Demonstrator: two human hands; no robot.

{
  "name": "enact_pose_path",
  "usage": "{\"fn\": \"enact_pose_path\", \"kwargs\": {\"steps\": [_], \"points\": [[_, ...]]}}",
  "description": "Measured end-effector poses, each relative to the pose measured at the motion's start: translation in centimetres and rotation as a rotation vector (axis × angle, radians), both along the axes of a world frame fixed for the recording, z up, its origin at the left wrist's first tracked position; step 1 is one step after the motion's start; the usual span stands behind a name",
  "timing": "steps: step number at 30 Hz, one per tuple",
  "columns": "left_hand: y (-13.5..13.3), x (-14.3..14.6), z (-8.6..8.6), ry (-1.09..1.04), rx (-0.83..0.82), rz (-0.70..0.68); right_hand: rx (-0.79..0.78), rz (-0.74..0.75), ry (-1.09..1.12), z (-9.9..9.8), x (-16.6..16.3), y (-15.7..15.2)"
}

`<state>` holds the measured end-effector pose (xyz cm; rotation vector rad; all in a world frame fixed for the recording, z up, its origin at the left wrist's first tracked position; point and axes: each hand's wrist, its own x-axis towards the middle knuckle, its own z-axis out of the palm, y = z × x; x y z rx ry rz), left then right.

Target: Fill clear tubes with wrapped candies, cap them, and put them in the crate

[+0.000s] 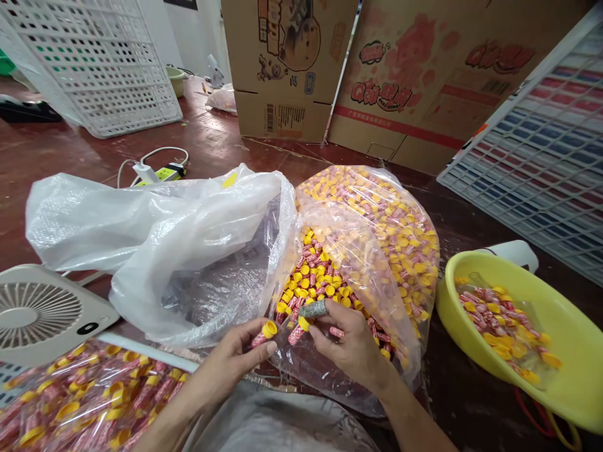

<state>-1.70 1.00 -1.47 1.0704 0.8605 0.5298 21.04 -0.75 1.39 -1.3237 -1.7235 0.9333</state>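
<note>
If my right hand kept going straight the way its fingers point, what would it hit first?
Probably the yellow-capped tube pinched in your left hand; your right hand, holding a second tube, points leftward at it, though depth is hard to judge.

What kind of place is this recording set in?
Likely a small packing workshop: printed cartons, a clear bag full of yellow-capped tubes, and a white plastic crate.

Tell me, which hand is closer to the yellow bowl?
Right. The right hand, holding a candy tube, is just left of the yellow bowl, over the open bag. The left hand, pinching a yellow-capped tube, is farther away, beyond the right hand.
</note>
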Motion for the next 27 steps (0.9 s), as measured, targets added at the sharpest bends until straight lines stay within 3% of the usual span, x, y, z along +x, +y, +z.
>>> {"fn": "enact_pose_path", "kwargs": {"steps": [7, 13, 20, 23, 25, 27], "points": [[-0.2, 0.6, 0.4, -0.073, -0.086, 0.009, 0.087, -0.183, 0.042, -0.8, 0.9, 0.1], [-0.6, 1.4, -0.1, -0.126, -0.163, 0.044, 0.239, 0.117, -0.238, 0.0, 0.1, 0.2], [-0.7, 3.3, 0.4, -0.313, -0.205, 0.067, 0.497, 0.014, -0.368, -1.9, -2.1, -0.6], [-0.4, 3.7, 0.5, -0.302, -0.212, 0.058, 0.529, 0.105, -0.389, -1.7, -2.5, -0.8], [0.7, 3.1, 0.6, -0.19, -0.136, 0.051, 0.469, 0.185, -0.463, -1.4, -1.8, -0.9], [2.7, 1.9, 0.9, 0.092, 0.124, 0.063, 0.372, 0.194, -0.543, -1.5, -0.3, -1.0]]}}
